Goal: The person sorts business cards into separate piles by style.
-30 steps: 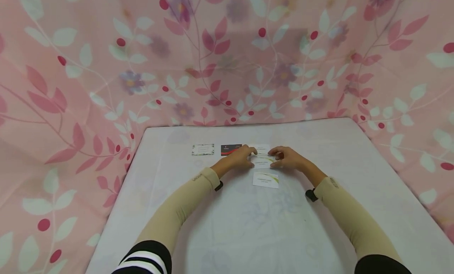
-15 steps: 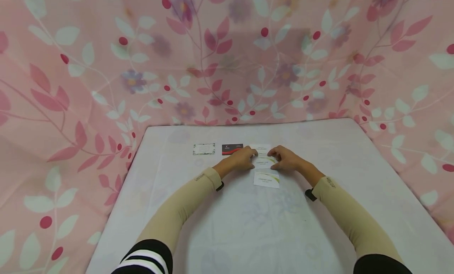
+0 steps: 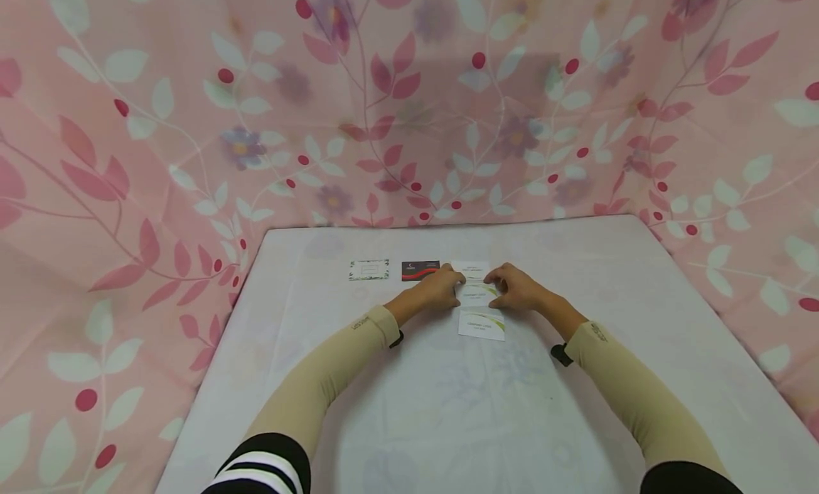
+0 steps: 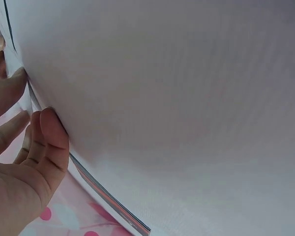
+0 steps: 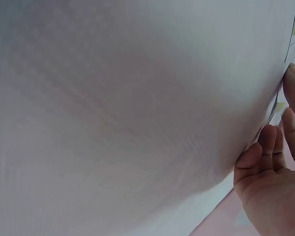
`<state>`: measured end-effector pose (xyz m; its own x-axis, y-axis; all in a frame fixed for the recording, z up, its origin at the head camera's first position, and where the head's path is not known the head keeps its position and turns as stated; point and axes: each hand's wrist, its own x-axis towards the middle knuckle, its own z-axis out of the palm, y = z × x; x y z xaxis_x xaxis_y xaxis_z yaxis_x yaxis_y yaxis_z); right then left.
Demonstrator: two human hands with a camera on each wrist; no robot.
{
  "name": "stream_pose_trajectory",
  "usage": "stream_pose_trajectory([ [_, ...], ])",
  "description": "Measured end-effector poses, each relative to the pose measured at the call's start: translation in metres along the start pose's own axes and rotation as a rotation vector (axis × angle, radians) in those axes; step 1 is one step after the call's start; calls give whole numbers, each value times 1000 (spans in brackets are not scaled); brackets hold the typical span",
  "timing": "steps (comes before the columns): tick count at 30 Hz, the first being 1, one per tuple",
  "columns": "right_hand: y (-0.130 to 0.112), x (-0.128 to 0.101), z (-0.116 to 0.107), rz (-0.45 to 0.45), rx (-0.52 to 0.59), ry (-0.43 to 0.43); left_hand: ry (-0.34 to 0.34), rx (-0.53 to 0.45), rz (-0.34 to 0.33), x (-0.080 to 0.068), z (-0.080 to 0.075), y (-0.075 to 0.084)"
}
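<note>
Barely shifted since before. Both left hand (image 3: 437,288) and right hand (image 3: 518,289) pinching the middle card (image 3: 476,293), just beyond the near card (image 3: 482,325).

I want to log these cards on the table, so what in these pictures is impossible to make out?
- Print on the cards: too small in the head view, e.g. the nearest card.
- The middle card: its ends hidden under the left hand and right hand.
- The far white card: partly covered by fingertips.
- Wrist views: the white table cover fills them, blurred; cards show only as edges.
</note>
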<state>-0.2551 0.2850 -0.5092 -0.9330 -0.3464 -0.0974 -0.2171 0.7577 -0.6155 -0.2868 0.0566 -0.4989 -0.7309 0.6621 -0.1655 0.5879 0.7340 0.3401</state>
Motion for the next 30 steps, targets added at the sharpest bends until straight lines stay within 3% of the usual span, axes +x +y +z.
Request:
stream_pose_trajectory([
  [9, -6, -7, 1, -31, 22, -16, 41, -10, 39, -3, 3, -7],
  [16, -8, -9, 6, 21, 50, 15, 44, -28, 108, -8, 2, -11],
  [22, -11, -13, 6, 36, 234, 31, 74, -48, 165, -8, 1, -16],
  [30, -13, -20, 4, 103, 529, 6, 155, 36, 210, -13, -7, -17],
])
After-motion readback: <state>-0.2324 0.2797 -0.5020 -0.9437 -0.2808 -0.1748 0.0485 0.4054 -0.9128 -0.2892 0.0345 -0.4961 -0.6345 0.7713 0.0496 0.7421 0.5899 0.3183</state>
